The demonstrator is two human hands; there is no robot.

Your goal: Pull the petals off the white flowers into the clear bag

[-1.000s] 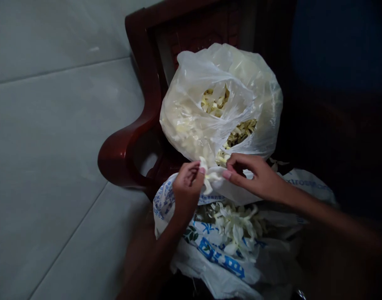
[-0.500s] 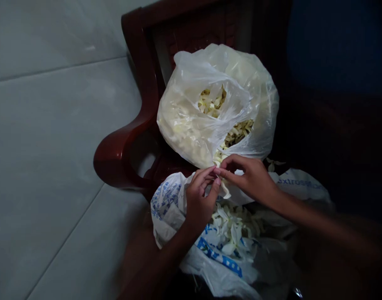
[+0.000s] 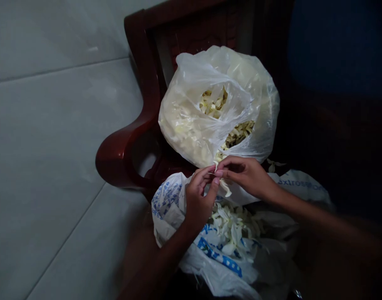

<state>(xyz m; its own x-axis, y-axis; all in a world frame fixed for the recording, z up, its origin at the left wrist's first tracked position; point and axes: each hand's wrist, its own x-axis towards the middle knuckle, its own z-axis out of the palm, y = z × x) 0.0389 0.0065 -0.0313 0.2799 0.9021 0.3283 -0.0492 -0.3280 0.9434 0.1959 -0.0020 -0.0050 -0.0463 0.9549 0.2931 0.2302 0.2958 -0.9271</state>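
- Red wooden armrest (image 3: 114, 160) is curving beside translucent bag (image 3: 187, 125).
- Printed bag (image 3: 166, 198) is showing blue "extros…", Chinese characters.
- Left hand (image 3: 199, 200), right hand (image 3: 252, 177): both grips pinching white flower (image 3: 225, 188) above printed bag.

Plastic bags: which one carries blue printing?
The lower bag, nearer the camera wearer, where the white flowers lie in a heap; the translucent upper bag shows no printing.
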